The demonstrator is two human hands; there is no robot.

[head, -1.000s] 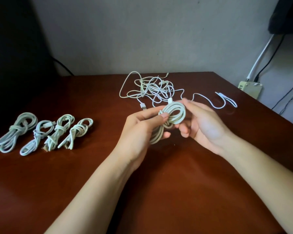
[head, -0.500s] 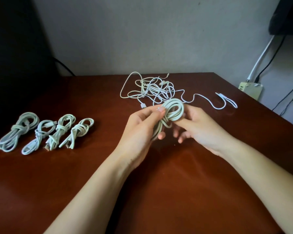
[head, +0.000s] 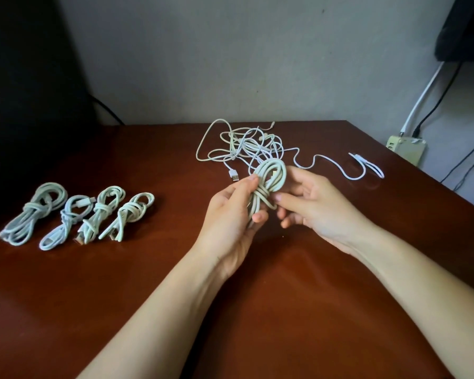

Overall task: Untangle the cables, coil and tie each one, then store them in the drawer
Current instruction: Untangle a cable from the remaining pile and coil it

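A white coiled cable (head: pixel 270 179) is held above the middle of the brown table (head: pixel 298 310). My left hand (head: pixel 230 214) grips its lower half, thumb and fingers curled round the strands. My right hand (head: pixel 312 203) is at the coil's right side, its thumb and a fingertip on the wrap around the coil's waist. Behind the hands lies a loose tangle of white cables (head: pixel 246 144), with a USB plug (head: pixel 233 175) at its near edge and one strand trailing right to a small loop (head: pixel 367 166). Several tied coils (head: pixel 88 214) lie in a row at the left.
The table's right edge runs diagonally past a beige power strip (head: pixel 407 149) on the floor by the wall, with wall cables above it. A dark object (head: pixel 25 91) fills the back left corner. No drawer is visible.
The coil has been turned more upright and a wrap now sits round its waist. My right hand has shifted from behind the loop to its right side. The tied coils and the tangle have not moved.
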